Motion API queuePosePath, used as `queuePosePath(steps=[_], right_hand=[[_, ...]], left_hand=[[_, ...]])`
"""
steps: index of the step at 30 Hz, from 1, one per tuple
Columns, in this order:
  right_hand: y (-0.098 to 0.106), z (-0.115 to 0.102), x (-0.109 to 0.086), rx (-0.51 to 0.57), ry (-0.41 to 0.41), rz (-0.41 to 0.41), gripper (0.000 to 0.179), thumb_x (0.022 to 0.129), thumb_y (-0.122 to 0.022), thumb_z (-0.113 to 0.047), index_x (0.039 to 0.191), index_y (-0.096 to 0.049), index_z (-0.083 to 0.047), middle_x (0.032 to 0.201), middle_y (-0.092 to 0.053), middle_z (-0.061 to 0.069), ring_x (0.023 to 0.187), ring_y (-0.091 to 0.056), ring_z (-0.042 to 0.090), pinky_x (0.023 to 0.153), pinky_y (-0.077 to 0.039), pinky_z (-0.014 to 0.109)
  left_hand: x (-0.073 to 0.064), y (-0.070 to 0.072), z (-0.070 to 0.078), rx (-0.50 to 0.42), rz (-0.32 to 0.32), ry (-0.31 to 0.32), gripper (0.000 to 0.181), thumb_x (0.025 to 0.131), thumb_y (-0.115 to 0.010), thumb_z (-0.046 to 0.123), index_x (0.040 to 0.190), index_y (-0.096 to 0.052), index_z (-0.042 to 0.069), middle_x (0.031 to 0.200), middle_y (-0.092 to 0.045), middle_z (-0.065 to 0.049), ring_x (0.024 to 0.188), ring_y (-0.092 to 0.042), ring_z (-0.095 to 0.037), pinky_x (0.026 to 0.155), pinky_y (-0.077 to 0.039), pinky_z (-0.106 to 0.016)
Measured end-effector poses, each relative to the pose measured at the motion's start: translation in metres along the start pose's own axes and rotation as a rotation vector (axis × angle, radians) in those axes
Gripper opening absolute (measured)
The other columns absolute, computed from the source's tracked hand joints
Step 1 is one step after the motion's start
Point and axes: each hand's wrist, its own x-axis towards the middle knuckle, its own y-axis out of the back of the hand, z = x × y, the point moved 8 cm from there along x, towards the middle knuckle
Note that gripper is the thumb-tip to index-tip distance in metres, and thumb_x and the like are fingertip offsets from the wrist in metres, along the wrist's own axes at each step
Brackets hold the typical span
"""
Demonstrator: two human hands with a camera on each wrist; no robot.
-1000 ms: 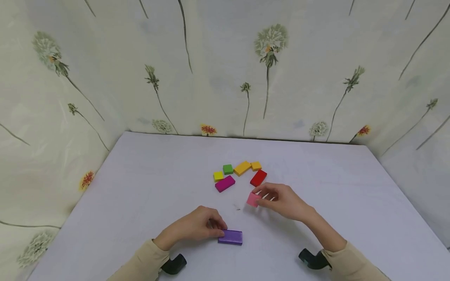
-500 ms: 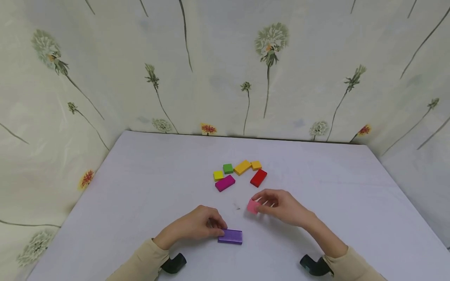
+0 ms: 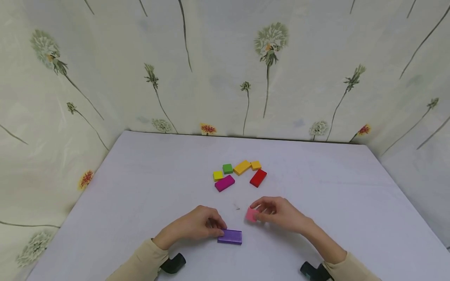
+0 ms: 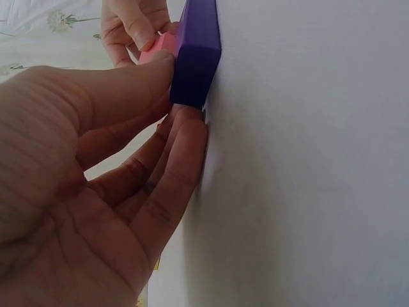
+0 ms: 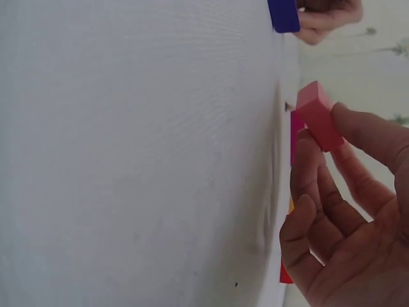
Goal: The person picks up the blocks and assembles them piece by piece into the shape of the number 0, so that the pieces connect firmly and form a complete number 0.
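Note:
My left hand [image 3: 200, 223] pinches the left end of a purple rectangular block [image 3: 232, 237] lying flat on the table. In the left wrist view the thumb presses one side of the purple block [image 4: 197, 54] and the fingers reach behind it. My right hand [image 3: 281, 214] pinches a small pink block [image 3: 251, 215] between thumb and fingertips, above and to the right of the purple one. The right wrist view has the pink block [image 5: 319, 115] tilted and held off the white surface, with the purple block [image 5: 284, 15] at the top.
Farther back, a loose arc of blocks lies on the white table [image 3: 158, 164]: magenta [image 3: 225, 183], yellow [image 3: 218, 175], green [image 3: 227, 168], orange [image 3: 242, 167], a smaller orange one [image 3: 256, 165] and red [image 3: 258, 178]. A floral curtain [image 3: 218, 70] stands behind the table.
My right hand has drawn the pink block back toward me, away from the red block and nearer the purple one. My left hand and the purple block have stayed in place.

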Motion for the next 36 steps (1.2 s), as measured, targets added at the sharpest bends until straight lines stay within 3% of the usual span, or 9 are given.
queuePosePath(steps=[21,36], right_hand=[[-0.011,0.006,-0.008,-0.032,-0.028,-0.016,0.028,0.091,-0.071,-0.026,0.116,-0.066,-0.014,0.094,-0.065,-0.002,0.078,-0.061,0.018,0.071,-0.051,0.025],[-0.011,-0.006,-0.013,-0.145,0.045,0.083,0.025,0.087,-0.076,-0.022,0.109,-0.069,-0.015,0.094,-0.066,-0.008,0.073,-0.058,0.011,0.065,-0.05,0.025]], left_hand=[[0.0,0.0,-0.001,-0.008,-0.004,0.001,0.012,0.087,-0.075,0.013,0.099,-0.075,0.012,0.087,-0.062,0.013,0.079,-0.057,-0.003,0.073,-0.05,-0.021],[0.0,0.001,0.001,0.009,-0.003,0.01,0.012,0.088,-0.074,0.014,0.1,-0.075,0.013,0.087,-0.062,0.013,0.079,-0.056,-0.004,0.074,-0.05,-0.021]])
